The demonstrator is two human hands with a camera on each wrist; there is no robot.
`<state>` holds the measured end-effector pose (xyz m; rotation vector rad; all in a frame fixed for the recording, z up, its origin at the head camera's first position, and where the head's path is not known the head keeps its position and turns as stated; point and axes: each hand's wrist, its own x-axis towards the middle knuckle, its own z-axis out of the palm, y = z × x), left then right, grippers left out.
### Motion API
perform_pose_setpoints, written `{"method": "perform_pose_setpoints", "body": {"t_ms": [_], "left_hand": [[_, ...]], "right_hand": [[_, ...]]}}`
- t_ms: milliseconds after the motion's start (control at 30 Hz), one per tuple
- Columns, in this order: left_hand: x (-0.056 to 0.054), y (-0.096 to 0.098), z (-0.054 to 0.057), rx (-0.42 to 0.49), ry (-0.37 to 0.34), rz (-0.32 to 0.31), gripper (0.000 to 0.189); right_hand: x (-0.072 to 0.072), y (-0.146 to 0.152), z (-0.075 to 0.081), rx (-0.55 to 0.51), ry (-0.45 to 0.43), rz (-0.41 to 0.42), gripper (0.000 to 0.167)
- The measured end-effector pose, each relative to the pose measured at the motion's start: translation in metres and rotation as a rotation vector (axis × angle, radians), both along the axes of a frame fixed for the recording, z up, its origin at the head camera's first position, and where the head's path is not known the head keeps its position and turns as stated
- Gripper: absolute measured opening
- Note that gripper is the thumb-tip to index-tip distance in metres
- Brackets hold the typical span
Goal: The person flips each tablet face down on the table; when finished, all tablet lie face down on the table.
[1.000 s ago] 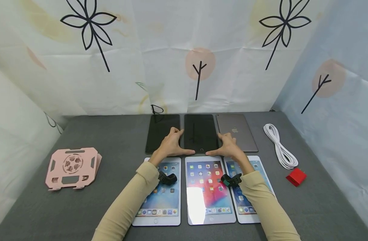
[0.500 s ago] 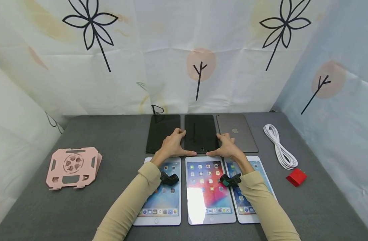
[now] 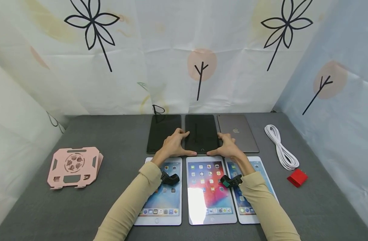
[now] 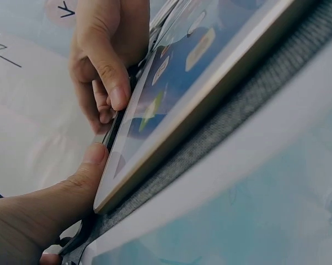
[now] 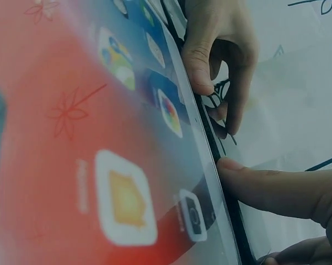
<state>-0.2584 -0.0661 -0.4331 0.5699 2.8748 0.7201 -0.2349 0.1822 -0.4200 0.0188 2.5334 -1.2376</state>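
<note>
Two near corners, middle black tablet (image 3: 201,129), gripped by left hand (image 3: 174,144), right hand (image 3: 228,146); narrow gap to middle white tablet (image 3: 213,190).

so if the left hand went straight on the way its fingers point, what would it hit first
Most likely the middle black tablet; in the head view the left hand overlaps that tablet's left edge, though whether they touch is hard to tell.
</note>
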Motion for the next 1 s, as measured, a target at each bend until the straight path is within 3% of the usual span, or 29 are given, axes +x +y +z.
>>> {"method": "perform_pose_setpoints", "body": {"t_ms": [233,433,600,833,1000], "left_hand": [[0.0000,-0.0011,0.0013,0.005,-0.011,0.004,0.106],[0.0005,-0.0003,0.0022,0.025,-0.024,0.011,0.103],[0.0020,0.0008,0.0034,0.015,-0.024,0.025,0.103],[0.0027,0.0037,0.0062,0.003,-0.028,0.030,0.100],[0.0028,0.0072,0.0082,0.003,-0.052,0.020,0.098]], "right_hand": [[0.0014,0.0022,-0.0007,-0.091,0.033,0.002,0.109],[0.0006,0.0059,-0.0032,-0.223,0.102,0.038,0.098],[-0.0001,0.0073,-0.0029,-0.259,0.141,0.089,0.090],[0.0011,0.0079,0.0001,-0.327,0.135,0.128,0.092],[0.0031,0.0077,0.0014,-0.314,0.146,0.124,0.092]]}}
